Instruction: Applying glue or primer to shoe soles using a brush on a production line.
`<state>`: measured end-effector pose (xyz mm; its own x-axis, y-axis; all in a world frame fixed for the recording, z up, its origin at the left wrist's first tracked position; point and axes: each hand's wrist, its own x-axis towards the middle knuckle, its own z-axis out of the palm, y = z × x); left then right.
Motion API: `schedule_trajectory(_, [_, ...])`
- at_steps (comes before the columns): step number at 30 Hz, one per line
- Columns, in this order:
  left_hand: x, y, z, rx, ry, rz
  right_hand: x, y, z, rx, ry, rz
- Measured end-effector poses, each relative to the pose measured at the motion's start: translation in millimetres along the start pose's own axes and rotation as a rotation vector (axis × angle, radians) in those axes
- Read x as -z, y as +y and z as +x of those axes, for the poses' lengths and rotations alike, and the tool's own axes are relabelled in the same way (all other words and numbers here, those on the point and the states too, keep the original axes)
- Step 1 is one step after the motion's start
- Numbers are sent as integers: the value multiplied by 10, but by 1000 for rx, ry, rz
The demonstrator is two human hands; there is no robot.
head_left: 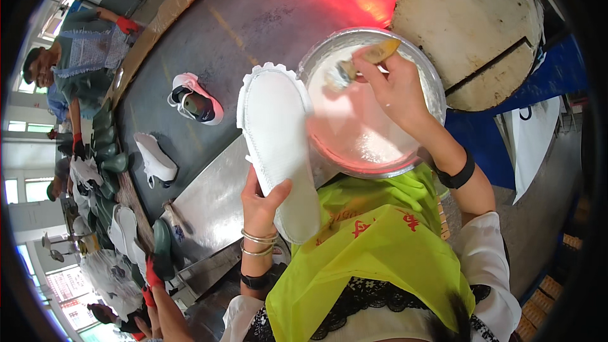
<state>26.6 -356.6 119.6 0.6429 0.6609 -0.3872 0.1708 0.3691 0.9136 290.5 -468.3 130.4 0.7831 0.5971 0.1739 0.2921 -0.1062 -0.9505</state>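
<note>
My left hand [258,206] grips a white shoe upper [275,114] near its lower end, with the thumb across it. The shoe's stitched underside faces up, and a frilly edge rims its far end. In my right hand [402,92] is a paintbrush [383,52], its wooden handle between the fingers. The brush's whitened bristles hang above a round metal basin [439,98] of white liquid [373,142]; whether they touch the liquid I cannot tell. Part of the basin's left side is behind the shoe.
A dark work surface [221,38] runs beyond my hands, with a pink-lit shoe [214,109] and a white shoe [155,158] on it. Another brush [177,218] lies by a metal plate [215,199]. Co-workers in red gloves [128,25] are at left. A stained board [468,19] stands right.
</note>
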Motion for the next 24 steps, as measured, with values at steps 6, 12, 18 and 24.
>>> schedule_trajectory(6, [-160, 35, 21, -76, -81, 98, -245, -187, 91, 244, 70, 305])
schedule_trajectory(12, [-216, 98, 95, -34, -66, 76, -196, -169, -767, 274, -184, 70])
schedule_trajectory(18, [-100, 78, 60, -64, -66, 73, -157, -323, -28, 140, 7, 355])
schedule_trajectory(24, [34, 30, 68, 53, -78, -156, -241, -141, -562, -207, 68, 432])
